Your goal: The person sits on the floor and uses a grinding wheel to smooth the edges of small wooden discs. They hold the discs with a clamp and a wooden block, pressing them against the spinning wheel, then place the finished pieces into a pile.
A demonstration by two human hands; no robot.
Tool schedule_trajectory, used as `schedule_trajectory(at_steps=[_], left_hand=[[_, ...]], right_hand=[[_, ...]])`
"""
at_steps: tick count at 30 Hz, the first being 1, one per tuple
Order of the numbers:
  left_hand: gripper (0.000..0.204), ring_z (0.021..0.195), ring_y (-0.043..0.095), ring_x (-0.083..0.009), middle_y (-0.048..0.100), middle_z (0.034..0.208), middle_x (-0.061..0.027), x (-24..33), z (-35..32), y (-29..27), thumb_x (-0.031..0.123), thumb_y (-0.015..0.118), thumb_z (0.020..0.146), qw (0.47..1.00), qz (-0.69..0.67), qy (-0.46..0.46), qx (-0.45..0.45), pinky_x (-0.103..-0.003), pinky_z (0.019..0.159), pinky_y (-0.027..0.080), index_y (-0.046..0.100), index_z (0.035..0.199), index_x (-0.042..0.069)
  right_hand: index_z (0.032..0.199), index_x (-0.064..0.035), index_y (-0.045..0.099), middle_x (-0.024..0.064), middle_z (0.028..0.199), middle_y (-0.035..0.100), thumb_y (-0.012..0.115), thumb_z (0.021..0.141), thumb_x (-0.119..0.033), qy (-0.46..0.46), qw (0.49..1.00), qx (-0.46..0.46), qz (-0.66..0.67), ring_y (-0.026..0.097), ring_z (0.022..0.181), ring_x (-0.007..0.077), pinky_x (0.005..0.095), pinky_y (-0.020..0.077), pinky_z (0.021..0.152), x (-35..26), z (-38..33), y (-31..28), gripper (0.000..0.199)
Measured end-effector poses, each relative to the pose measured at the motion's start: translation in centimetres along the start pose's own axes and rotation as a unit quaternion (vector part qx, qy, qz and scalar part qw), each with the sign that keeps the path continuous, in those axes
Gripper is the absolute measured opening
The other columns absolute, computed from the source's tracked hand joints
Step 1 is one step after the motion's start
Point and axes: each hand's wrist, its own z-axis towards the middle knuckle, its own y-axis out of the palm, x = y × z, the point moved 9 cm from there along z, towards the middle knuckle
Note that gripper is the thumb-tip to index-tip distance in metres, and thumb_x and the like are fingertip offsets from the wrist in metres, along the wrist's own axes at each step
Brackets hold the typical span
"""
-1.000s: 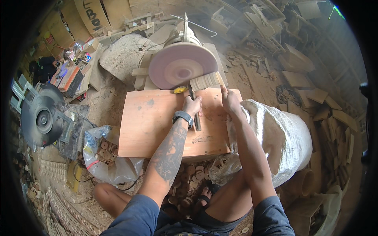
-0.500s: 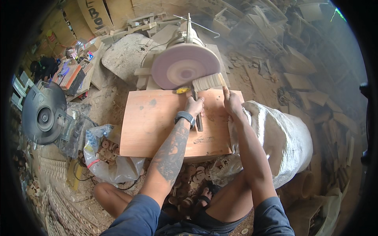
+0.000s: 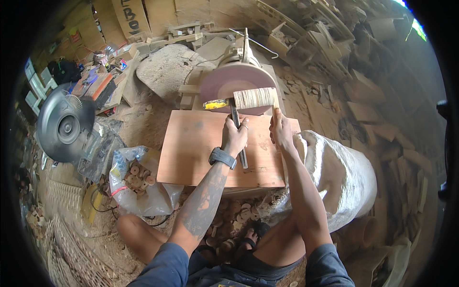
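Note:
My left hand grips a dark metal rod that lies across a flat wooden board. The rod's far end carries a yellow-tipped piece and a row of stacked wooden discs held against the round pinkish sanding disc. My right hand rests on the board's right side, fingers reaching up to the right end of the wooden stack. A dark band sits on my left wrist.
A clear plastic bag of small wooden rings lies left of the board. A circular saw blade with guard stands at far left. A large white sack bulges at my right. Wood offcuts cover the ground around.
The view has shifted so the board and sanding disc sit lower in frame. Both hands have stayed on the rod and the wooden stack against the disc.

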Motion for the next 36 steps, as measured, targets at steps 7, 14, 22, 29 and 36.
schedule_trajectory(at_steps=[7, 14, 22, 29, 36], left_hand=[[0.025, 0.044, 0.048, -0.0106, 0.056, 0.078, -0.0052, 1.8, -3.9, -4.7, 0.022, 0.059, 0.096, 0.995, -0.06, -0.004, 0.078, -0.028, 0.037, 0.041, 0.048, 0.11, 0.004], [0.022, 0.06, 0.051, -0.0091, 0.056, 0.077, -0.0029, 2.5, -7.9, -6.6, 0.023, 0.056, 0.099, 0.991, -0.032, 0.075, 0.104, -0.024, 0.057, 0.045, 0.051, 0.103, 0.002], [0.041, 0.067, 0.055, -0.0147, 0.059, 0.072, -0.0047, 0.6, -13.3, -7.2, 0.041, 0.051, 0.1, 0.991, 0.072, -0.022, 0.109, -0.031, 0.063, 0.046, 0.053, 0.088, 0.002], [0.05, 0.074, 0.059, -0.0147, 0.062, 0.084, -0.0068, -0.8, -14.7, -5.6, 0.05, 0.051, 0.097, 0.996, -0.066, -0.054, 0.025, -0.03, 0.068, 0.049, 0.057, 0.103, 0.001], [0.053, 0.083, 0.061, -0.0138, 0.067, 0.089, -0.0079, -1.8, -15.7, -7.1, 0.05, 0.045, 0.1, 0.984, -0.032, -0.048, -0.169, -0.027, 0.076, 0.048, 0.064, 0.103, 0.001]], right_hand=[[0.072, -0.0098, 0.048, -0.0016, 0.058, 0.042, 0.033, 0.099, -0.061, 0.07, 0.947, 0.167, 0.266, 0.046, 0.045, 0.0111, 0.0253, 0.0376, 0.041, -3.9, -5.6, -2.9, 0.06], [0.089, -0.0034, 0.063, 0.0016, 0.064, 0.055, 0.048, 0.1, -0.039, 0.162, 0.964, -0.007, 0.212, 0.048, 0.05, 0.0096, 0.0246, 0.0401, 0.044, -2.2, -15.7, 3.8, 0.041], [0.101, -0.0021, 0.057, 0.0057, 0.074, 0.058, 0.07, 0.084, -0.035, 0.283, 0.793, -0.168, 0.513, 0.053, 0.053, 0.0143, 0.025, 0.0442, 0.043, 4.1, -26.0, 13.4, 0.039], [0.101, 0.0024, 0.056, 0.0075, 0.084, 0.058, 0.065, 0.08, -0.021, 0.3, 0.607, -0.203, 0.708, 0.047, 0.049, 0.0113, 0.0203, 0.0389, 0.035, 1.3, -28.3, 13.9, 0.033], [0.087, -0.004, 0.057, 0.0034, 0.077, 0.054, 0.063, 0.084, -0.018, 0.182, 0.632, -0.167, 0.735, 0.048, 0.053, 0.0113, 0.0257, 0.0432, 0.044, -1.4, -26.4, 9.7, 0.016]])
